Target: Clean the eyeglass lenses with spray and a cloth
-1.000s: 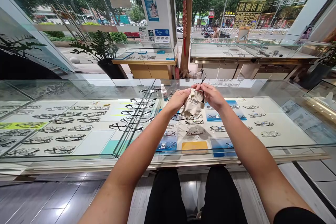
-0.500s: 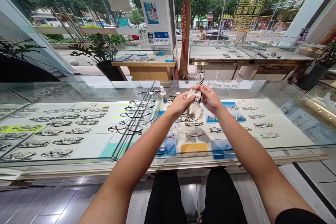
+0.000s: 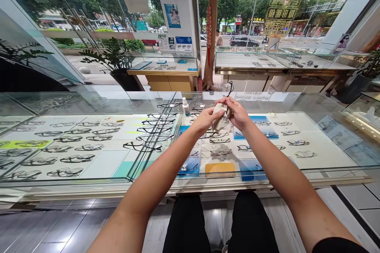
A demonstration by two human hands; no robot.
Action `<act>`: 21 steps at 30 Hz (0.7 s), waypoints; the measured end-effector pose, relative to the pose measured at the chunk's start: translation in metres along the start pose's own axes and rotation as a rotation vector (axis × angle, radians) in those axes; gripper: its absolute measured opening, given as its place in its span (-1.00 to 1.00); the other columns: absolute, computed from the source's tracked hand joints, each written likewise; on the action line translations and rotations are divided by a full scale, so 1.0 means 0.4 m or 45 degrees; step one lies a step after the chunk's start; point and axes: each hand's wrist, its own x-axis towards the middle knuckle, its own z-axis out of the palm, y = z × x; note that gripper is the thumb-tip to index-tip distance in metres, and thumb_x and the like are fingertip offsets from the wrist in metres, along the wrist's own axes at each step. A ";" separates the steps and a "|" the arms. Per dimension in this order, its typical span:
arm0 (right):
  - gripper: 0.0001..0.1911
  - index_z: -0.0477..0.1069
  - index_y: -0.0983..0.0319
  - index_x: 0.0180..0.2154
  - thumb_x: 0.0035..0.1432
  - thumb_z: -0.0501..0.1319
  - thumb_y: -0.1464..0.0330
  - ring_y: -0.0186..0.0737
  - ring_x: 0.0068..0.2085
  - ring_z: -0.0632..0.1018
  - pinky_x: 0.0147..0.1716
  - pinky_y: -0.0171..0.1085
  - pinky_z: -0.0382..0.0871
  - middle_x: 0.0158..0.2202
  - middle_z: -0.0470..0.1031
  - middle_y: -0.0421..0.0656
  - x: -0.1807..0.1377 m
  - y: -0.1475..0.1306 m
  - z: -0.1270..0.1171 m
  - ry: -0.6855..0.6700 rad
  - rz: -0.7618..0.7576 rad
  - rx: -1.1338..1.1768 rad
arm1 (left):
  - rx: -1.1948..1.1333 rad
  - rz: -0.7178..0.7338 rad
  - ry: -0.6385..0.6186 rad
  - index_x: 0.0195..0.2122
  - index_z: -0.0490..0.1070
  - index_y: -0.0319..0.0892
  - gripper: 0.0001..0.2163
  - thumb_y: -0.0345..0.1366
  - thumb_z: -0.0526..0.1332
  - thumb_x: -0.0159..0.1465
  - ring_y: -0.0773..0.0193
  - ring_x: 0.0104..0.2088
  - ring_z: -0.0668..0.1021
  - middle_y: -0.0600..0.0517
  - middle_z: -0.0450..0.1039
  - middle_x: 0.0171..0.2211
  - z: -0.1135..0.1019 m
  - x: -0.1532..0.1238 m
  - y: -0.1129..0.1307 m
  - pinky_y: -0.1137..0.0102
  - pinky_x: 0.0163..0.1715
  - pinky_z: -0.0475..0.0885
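In a shop with far windows (image 3: 280, 14), a glass tabletop (image 3: 118, 105) covers rows of spectacles (image 3: 221, 152). Above it, the left hand (image 3: 207, 118) pinches a pale cloth (image 3: 223, 125) against black-rimmed glasses (image 3: 230, 88) pinched by the right hand (image 3: 238, 114); their exposed lens points far, long axis roughly near-to-far.
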 end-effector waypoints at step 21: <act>-0.52 0.61 0.10 -0.29 0.04 0.59 -0.12 -0.08 -0.01 0.63 0.06 -0.16 0.57 -0.04 0.71 -0.13 -0.004 0.006 0.018 0.001 0.047 0.012 | -0.016 0.072 -0.079 -0.21 0.63 -0.27 -0.45 -0.05 0.74 -0.07 0.30 -0.32 0.55 -0.01 0.63 -0.30 0.005 -0.014 0.024 0.40 -0.23 0.39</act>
